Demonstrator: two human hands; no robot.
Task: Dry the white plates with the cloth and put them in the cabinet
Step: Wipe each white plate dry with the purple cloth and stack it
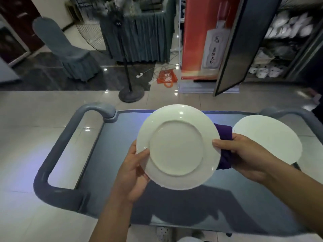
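white plate point(176, 147) was held up between both hands, underside facing the camera, above the grey cart point(111, 163). left hand point(132, 173) gripped its lower left rim, thumb curled over the back. right hand point(244, 154) pinched the right rim with the thumb on the back and also held a purple cloth point(225, 147) bunched behind the plate. second white plate point(267, 137) lay on the cart just past the right hand. further beyond the right hand an open cabinet point(286, 39) held stacked white dishes. fan stand point(130, 91) on the floor, beyond the left hand.
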